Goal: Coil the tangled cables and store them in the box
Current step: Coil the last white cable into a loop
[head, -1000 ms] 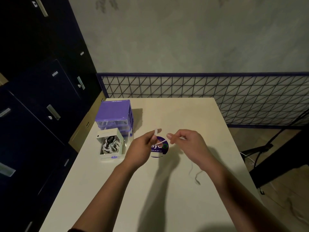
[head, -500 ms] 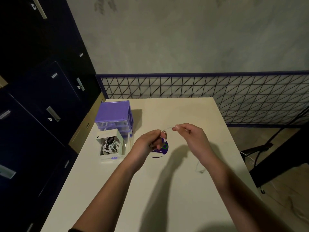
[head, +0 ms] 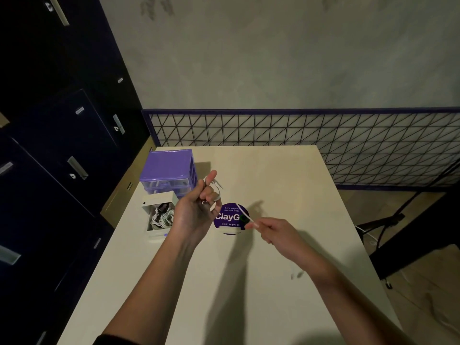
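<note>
A thin white cable [head: 245,215] runs between my two hands above the table. My left hand [head: 196,207], palm up, has the cable looped round its curled fingers and holds a plug end against the palm. My right hand [head: 271,231] pinches the cable farther along, lower and to the right. The cable's tail [head: 295,273] trails on the table behind my right wrist. A small white open box [head: 154,217] at the left holds several coiled white cables and a dark plug.
A purple mini drawer unit [head: 169,170] stands behind the box. A round purple sticker [head: 230,220] lies on the beige table [head: 261,282]. A wire grid fence [head: 323,143] borders the far side. Dark lockers [head: 49,145] stand at the left.
My left hand rose and turned palm up with a loop of cable round its fingers. My right hand dropped lower and to the right, drawing the cable taut.
</note>
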Motion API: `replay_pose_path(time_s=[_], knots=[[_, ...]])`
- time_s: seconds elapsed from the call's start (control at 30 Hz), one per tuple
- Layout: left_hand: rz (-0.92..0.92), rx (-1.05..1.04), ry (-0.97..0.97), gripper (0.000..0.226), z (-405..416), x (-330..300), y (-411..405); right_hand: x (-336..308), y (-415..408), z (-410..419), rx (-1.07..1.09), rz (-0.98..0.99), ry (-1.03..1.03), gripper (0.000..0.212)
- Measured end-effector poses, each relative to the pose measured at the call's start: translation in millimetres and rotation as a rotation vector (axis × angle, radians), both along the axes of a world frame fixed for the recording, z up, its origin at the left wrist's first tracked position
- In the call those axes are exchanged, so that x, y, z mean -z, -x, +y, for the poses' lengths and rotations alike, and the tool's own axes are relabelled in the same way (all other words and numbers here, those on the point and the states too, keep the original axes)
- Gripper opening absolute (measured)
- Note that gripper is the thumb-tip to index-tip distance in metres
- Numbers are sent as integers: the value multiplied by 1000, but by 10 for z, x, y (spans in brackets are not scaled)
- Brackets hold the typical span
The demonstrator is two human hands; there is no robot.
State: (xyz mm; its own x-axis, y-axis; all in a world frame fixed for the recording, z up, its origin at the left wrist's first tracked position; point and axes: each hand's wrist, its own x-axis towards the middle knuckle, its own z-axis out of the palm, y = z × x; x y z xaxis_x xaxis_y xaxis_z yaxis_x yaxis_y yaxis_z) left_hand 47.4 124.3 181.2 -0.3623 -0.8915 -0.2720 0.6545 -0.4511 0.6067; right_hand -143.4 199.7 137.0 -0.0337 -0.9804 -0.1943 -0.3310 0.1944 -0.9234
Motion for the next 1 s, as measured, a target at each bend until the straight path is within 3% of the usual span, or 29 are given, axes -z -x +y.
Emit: replay_pose_path(time_s=[0.2,0.3,0.37,0.47,0.6,0.7,0.87,1.0], knots=[[-91,-41,32,28,8,1,-21,110,-8,0,-8,171,-102,25],[-145,7,48,29,44,-16,4,9,-93,-25,42,-5,-70,17],[-151,54,40,29,86,-32,50,-80,-155,-97,90,-175,-34,27],[-134,99,26,29,134,-37,118,-175,-225,-201,154,-254,50,25],[-67,88,23,29,112,-55,136,-212,-228,-200,168,-97,174,21],[-67,35,41,29,96,-40,136,-196,-235,-171,72,3,143,19],[-273,-78,104,33,92,99,178,-187,-307,-135,20,213,86,19],[-502,-138,300,32,136,122,180,-270,-348,-51,-5,301,122,30]])
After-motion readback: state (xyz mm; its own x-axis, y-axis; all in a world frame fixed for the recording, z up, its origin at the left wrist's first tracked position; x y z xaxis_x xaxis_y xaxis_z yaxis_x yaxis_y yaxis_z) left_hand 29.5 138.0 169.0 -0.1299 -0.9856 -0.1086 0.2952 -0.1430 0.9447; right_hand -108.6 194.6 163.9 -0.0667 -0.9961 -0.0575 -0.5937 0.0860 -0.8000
